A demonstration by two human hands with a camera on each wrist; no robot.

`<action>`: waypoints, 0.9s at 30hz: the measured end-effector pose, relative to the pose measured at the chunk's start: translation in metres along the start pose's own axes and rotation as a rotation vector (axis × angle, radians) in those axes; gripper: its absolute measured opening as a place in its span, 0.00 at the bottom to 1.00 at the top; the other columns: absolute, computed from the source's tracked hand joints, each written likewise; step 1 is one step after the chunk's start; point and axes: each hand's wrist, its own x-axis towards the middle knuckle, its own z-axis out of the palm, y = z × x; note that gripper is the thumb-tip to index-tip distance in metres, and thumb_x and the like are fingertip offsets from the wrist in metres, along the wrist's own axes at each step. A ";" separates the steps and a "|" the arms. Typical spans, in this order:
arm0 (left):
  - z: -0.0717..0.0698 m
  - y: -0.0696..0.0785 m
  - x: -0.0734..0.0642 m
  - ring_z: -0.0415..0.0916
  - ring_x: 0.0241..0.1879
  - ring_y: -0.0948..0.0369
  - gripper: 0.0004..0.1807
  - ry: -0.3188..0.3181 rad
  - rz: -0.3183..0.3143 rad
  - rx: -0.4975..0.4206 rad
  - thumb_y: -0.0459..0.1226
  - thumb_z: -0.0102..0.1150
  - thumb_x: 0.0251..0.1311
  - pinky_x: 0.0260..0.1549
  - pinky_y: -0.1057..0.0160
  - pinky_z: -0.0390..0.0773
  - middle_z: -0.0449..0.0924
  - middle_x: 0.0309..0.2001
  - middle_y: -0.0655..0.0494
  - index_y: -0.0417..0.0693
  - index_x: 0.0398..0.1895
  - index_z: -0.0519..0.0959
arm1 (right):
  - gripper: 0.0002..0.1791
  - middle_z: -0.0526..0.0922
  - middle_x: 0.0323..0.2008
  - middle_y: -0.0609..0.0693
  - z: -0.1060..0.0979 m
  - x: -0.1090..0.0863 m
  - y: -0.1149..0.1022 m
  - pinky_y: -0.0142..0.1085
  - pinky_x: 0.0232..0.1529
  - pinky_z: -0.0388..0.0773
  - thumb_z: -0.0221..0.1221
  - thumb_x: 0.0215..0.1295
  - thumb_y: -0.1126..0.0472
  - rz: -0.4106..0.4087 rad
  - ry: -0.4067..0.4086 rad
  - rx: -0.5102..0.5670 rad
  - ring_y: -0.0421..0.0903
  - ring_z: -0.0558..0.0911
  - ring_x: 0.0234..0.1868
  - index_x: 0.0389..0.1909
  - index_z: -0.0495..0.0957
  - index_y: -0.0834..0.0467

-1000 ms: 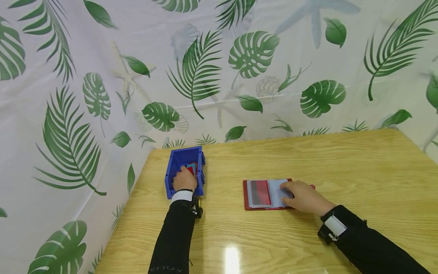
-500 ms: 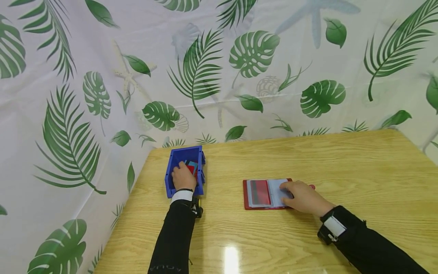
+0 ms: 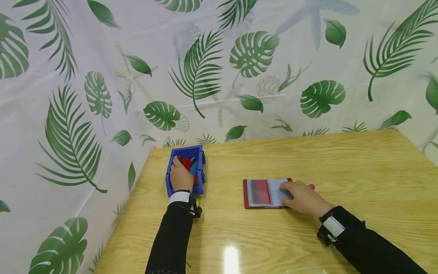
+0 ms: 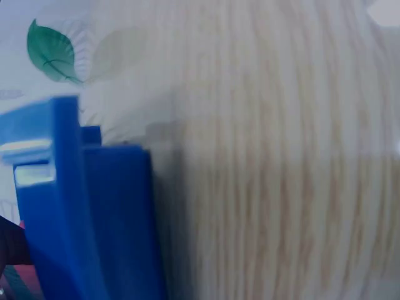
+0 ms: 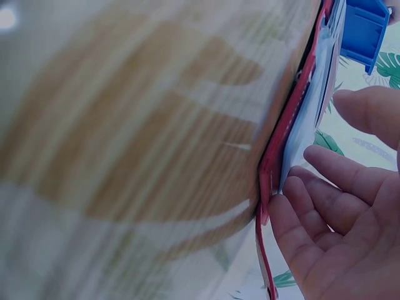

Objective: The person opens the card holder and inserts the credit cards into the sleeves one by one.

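Observation:
My left hand point(image 3: 181, 178) reaches into a blue bin point(image 3: 202, 176) at the left of the table. It pinches a red card point(image 3: 186, 163) with a dark stripe. A teal-blue card point(image 3: 194, 167) lies beside the red one in the bin. Near the table's middle, a red card holder point(image 3: 245, 196) lies spread, with clear sleeves point(image 3: 275, 190) and another red card point(image 3: 262, 191) showing in the left sleeve. My right hand point(image 3: 301, 197) rests at its right edge, fingers loosely bent and touching the sleeves, as the right wrist view shows.
A wooden table point(image 3: 260, 239) spreads out under both arms. Behind and to the left hangs a white leaf-print cloth point(image 3: 260, 125). A small round pink-red piece point(image 3: 311, 186) shows just beyond the right hand.
My left hand has shifted a little up and left in the bin, and the red card has moved with it, showing more of its face. My right hand stays on the card holder.

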 end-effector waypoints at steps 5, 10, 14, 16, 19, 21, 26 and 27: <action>-0.007 0.000 0.000 0.78 0.46 0.40 0.31 -0.038 -0.002 0.036 0.27 0.61 0.56 0.48 0.44 0.76 0.77 0.51 0.34 0.36 0.64 0.64 | 0.21 0.81 0.49 0.63 0.001 0.000 0.002 0.55 0.52 0.73 0.64 0.61 0.61 0.004 0.005 -0.004 0.62 0.78 0.52 0.52 0.77 0.69; -0.014 0.002 -0.003 0.77 0.46 0.39 0.31 -0.053 0.038 0.099 0.28 0.65 0.53 0.46 0.44 0.77 0.76 0.50 0.33 0.34 0.61 0.65 | 0.21 0.81 0.48 0.63 0.002 0.000 0.001 0.55 0.52 0.73 0.64 0.61 0.61 0.000 0.002 -0.006 0.62 0.78 0.51 0.52 0.77 0.69; -0.023 0.006 -0.006 0.75 0.49 0.39 0.32 -0.058 0.072 0.125 0.27 0.66 0.52 0.47 0.44 0.76 0.74 0.52 0.33 0.32 0.60 0.66 | 0.21 0.81 0.49 0.63 0.000 0.000 0.000 0.55 0.52 0.73 0.64 0.61 0.61 0.004 -0.003 0.005 0.62 0.77 0.52 0.52 0.77 0.69; -0.027 0.009 -0.006 0.76 0.47 0.39 0.32 -0.067 0.081 0.133 0.27 0.66 0.52 0.45 0.44 0.77 0.76 0.51 0.34 0.32 0.60 0.66 | 0.21 0.81 0.49 0.63 -0.002 0.000 0.000 0.55 0.52 0.73 0.64 0.61 0.61 0.004 -0.008 0.007 0.62 0.77 0.52 0.52 0.77 0.69; -0.032 0.014 -0.006 0.79 0.43 0.40 0.32 -0.087 0.085 0.130 0.27 0.65 0.52 0.42 0.44 0.78 0.79 0.48 0.35 0.34 0.61 0.65 | 0.22 0.80 0.50 0.63 -0.004 0.001 -0.001 0.55 0.54 0.72 0.64 0.61 0.61 0.005 -0.015 0.008 0.62 0.77 0.54 0.52 0.76 0.70; -0.036 0.018 -0.007 0.80 0.42 0.41 0.32 -0.089 0.085 0.105 0.27 0.64 0.55 0.41 0.45 0.79 0.80 0.48 0.37 0.37 0.64 0.64 | 0.24 0.79 0.52 0.65 -0.006 0.002 -0.002 0.56 0.55 0.71 0.65 0.60 0.61 0.007 -0.021 0.003 0.63 0.76 0.55 0.54 0.75 0.70; -0.045 0.036 -0.018 0.79 0.47 0.43 0.29 -0.011 0.154 -0.046 0.30 0.58 0.62 0.44 0.46 0.78 0.79 0.52 0.38 0.39 0.67 0.63 | 0.29 0.75 0.56 0.68 -0.006 0.003 -0.001 0.57 0.57 0.69 0.68 0.57 0.59 0.007 -0.026 -0.045 0.65 0.74 0.57 0.56 0.73 0.71; -0.045 0.041 -0.022 0.80 0.46 0.43 0.27 0.006 0.182 -0.081 0.30 0.56 0.63 0.44 0.46 0.78 0.79 0.51 0.38 0.39 0.66 0.64 | 0.30 0.75 0.56 0.68 -0.006 0.003 -0.001 0.57 0.57 0.69 0.68 0.57 0.58 0.004 -0.026 -0.060 0.66 0.74 0.57 0.56 0.73 0.71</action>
